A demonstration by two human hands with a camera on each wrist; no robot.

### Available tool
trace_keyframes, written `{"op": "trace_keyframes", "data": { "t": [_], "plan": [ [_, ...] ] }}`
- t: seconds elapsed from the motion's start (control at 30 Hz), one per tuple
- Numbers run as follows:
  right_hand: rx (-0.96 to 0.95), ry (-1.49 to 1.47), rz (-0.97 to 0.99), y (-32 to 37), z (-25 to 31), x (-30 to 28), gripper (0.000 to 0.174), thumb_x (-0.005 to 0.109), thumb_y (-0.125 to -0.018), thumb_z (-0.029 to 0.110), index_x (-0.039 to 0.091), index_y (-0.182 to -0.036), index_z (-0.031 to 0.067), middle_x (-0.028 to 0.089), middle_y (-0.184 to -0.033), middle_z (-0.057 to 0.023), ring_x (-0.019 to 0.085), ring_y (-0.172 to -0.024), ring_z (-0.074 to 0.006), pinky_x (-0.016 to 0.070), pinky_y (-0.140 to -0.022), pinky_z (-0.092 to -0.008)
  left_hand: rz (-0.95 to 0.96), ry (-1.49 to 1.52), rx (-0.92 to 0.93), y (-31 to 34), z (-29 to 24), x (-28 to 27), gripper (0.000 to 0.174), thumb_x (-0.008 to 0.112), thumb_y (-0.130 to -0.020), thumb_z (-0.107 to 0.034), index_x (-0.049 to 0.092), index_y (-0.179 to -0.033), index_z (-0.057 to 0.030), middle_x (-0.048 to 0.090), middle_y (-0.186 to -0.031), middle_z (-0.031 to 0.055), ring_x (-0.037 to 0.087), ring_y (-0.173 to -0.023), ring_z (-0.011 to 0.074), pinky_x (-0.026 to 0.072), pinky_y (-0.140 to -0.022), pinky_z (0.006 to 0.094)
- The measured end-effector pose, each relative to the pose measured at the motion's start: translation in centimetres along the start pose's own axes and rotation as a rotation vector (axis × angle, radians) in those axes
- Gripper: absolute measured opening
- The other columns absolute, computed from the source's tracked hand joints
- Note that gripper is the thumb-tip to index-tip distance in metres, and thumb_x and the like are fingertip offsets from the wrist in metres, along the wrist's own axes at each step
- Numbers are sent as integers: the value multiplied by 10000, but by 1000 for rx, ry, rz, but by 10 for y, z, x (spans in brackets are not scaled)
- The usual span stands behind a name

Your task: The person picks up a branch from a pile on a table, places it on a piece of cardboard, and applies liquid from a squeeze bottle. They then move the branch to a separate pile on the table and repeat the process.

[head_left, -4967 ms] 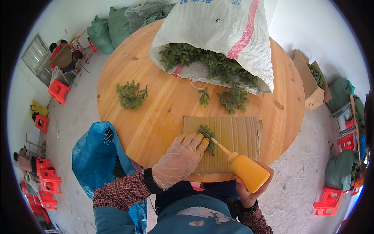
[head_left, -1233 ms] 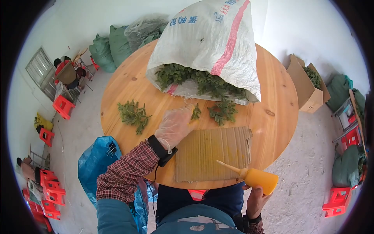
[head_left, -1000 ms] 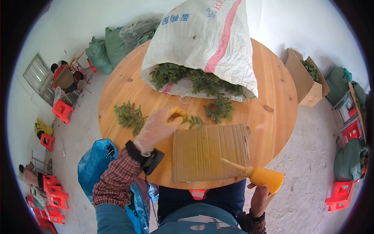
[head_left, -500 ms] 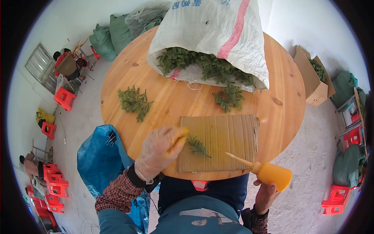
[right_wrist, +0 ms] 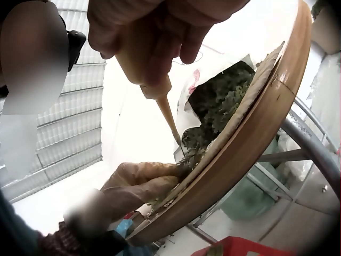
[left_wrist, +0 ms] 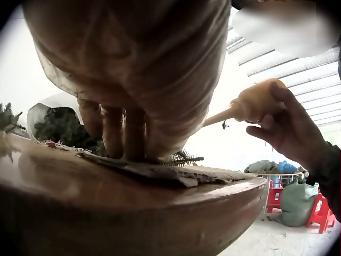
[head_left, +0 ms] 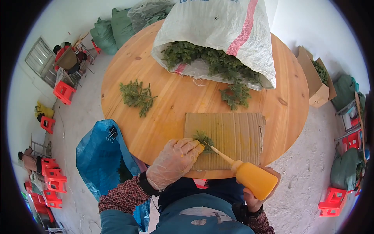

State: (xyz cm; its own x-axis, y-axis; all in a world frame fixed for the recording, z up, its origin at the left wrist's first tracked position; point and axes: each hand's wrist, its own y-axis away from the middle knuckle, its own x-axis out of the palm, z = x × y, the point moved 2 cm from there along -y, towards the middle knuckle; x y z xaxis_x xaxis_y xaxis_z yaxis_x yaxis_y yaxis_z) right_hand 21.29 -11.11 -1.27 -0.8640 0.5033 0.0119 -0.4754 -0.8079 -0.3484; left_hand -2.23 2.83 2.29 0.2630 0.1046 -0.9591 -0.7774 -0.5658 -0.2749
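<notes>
On the cardboard sheet [head_left: 237, 136], a small green sprig [head_left: 203, 137] lies held at its left side by the gloved left hand [head_left: 173, 162], whose fingertips are stained yellow. In the right wrist view that hand [right_wrist: 141, 186] pinches the sprig [right_wrist: 184, 162] between thumb and finger. The right hand [head_left: 259, 195] grips a yellow squeeze bottle [head_left: 256, 180], tilted so that its thin tip meets the sprig or hovers just over it; contact cannot be told. In the left wrist view the bottle [left_wrist: 261, 98] is slanted beyond the left hand [left_wrist: 133, 74].
A white sack [head_left: 210, 23] of greenery lies at the back of the round table [head_left: 156, 128]. Larger sprigs rest at left [head_left: 137, 96] and near the sack mouth [head_left: 235, 94]. A blue bag [head_left: 95, 156] hangs at the table's left edge. Red stools stand around.
The left hand has carried the small sprig from behind the cardboard onto it and now holds it there. The bottle's tip has swung left and up to the sprig, still gripped by the right hand.
</notes>
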Motion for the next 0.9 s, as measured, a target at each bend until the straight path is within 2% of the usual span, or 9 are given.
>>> {"op": "trace_keyframes", "data": {
  "t": [0.07,0.3,0.47,0.6,0.7,0.9],
  "plan": [
    [16,-19,14,1,0,5,874,912,-691,403,381,-1275,27,581,-1158,-181,615,-1068,-287,485,-953,-423,-5,11,-6,1,0,0,311,629,-873,-154,678,-1175,-97,654,-1175,53,606,-1127,225,460,-882,364],
    [-151,126,47,-4,-1,16,859,911,-708,387,377,-1275,24,585,-1167,-187,629,-1041,-287,510,-916,-403,-15,35,-23,3,-1,2,339,650,-860,-157,673,-1193,-95,641,-1187,56,598,-1132,229,454,-887,369],
    [-150,124,59,-3,-1,20,850,905,-721,380,373,-1281,27,588,-1169,-191,631,-1047,-289,517,-913,-403,-30,60,-39,4,-1,2,359,668,-850,-164,671,-1202,-95,636,-1183,54,594,-1136,231,453,-886,375],
    [-153,199,66,-2,3,17,867,866,-722,489,399,-1287,26,572,-1156,-166,609,-1067,-274,510,-927,-400,-44,64,-36,3,-2,3,358,672,-848,-165,674,-1199,-94,635,-1173,51,595,-1132,231,451,-885,375],
    [-198,210,125,-3,8,13,838,901,-725,365,372,-1284,32,588,-1180,-195,633,-1056,-295,521,-923,-412,-46,70,-44,3,-2,2,350,672,-848,-162,679,-1191,-94,636,-1168,49,596,-1131,230,451,-884,375],
    [-146,172,114,2,6,3,835,904,-716,352,375,-1279,34,594,-1171,-188,635,-1056,-294,515,-922,-414,-70,77,-47,4,-1,5,326,670,-847,-153,690,-1167,-93,636,-1168,47,599,-1125,228,455,-884,379]
  ]
}}
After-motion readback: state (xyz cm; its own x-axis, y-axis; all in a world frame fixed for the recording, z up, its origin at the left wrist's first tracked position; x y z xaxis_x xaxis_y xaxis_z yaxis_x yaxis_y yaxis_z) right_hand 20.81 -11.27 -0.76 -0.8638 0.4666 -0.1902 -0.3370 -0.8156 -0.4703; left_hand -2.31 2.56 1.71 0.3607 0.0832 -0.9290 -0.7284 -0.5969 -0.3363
